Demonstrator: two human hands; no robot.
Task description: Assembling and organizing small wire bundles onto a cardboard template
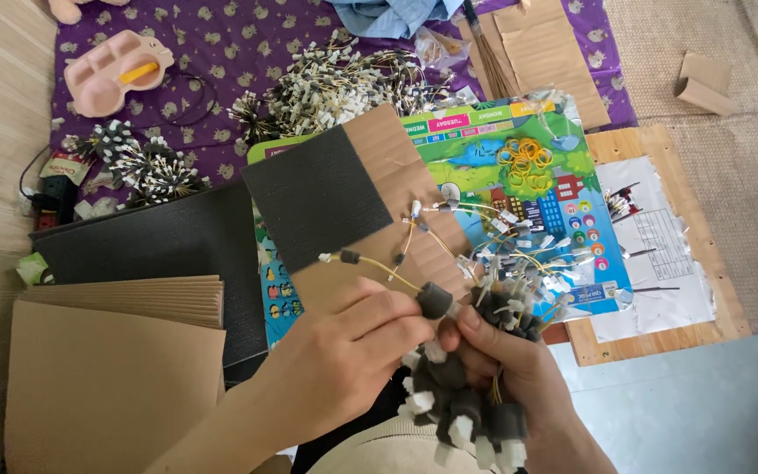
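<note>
My right hand (519, 369) grips a thick bunch of small wired parts (471, 399) with black cylinder bodies and white plastic ends. My left hand (344, 355) pinches one black cylinder (434, 299) at the top of the bunch, its thin yellow wire (379, 266) trailing up to the left. More loose wired parts (502, 250) lie just above the hands on a colourful printed board (563, 175). A cardboard square with a black foam patch (318, 195) lies beside them.
A stack of cardboard sheets (116, 369) and black foam sheets (160, 241) lies at left. Piles of bundled wired parts (335, 88) sit on a purple cloth (221, 44), with a pink toy tray (120, 70). Yellow rubber bands (526, 158) rest on the board. A wooden board (660, 254) holds paper.
</note>
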